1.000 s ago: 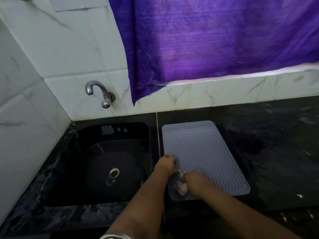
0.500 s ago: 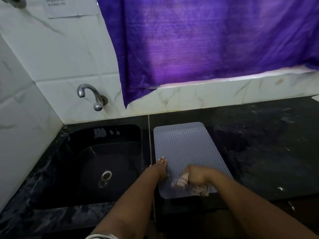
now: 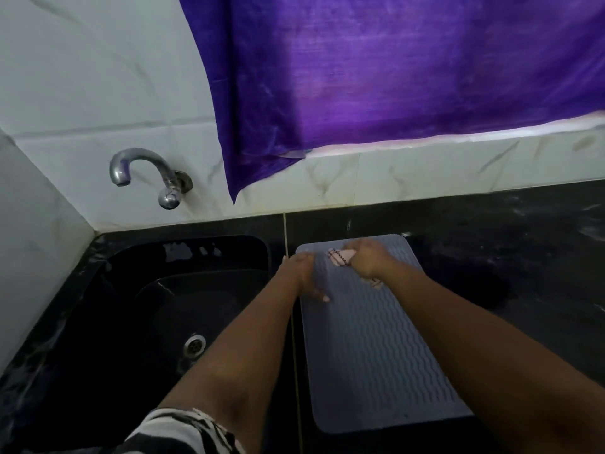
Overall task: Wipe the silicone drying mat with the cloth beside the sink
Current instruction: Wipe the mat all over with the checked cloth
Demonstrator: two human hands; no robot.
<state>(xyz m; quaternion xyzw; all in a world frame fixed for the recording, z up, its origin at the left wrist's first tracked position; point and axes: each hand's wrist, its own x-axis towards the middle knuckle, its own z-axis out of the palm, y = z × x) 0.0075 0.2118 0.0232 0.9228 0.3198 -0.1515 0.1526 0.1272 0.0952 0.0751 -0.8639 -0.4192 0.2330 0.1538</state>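
A grey silicone drying mat [image 3: 373,348] with a wavy ribbed surface lies on the black counter just right of the sink. My right hand [image 3: 368,258] grips a small bunched pale pink cloth [image 3: 340,257] with dark stitching and presses it on the mat's far end. A bit of the cloth also shows under my wrist. My left hand [image 3: 307,276] rests on the mat's far left edge, its fingers lying on the surface and its thumb pointing toward me.
A black sink [image 3: 170,316] with a metal drain sits to the left, under a chrome tap [image 3: 147,173] on the white tiled wall. A purple curtain [image 3: 393,77] hangs above the counter. The black countertop [image 3: 523,257] stretches away to the right of the mat.
Both hands have moved from the mat's near end to its far end, my right hand carrying the cloth along the surface. The camera has come closer over the mat.
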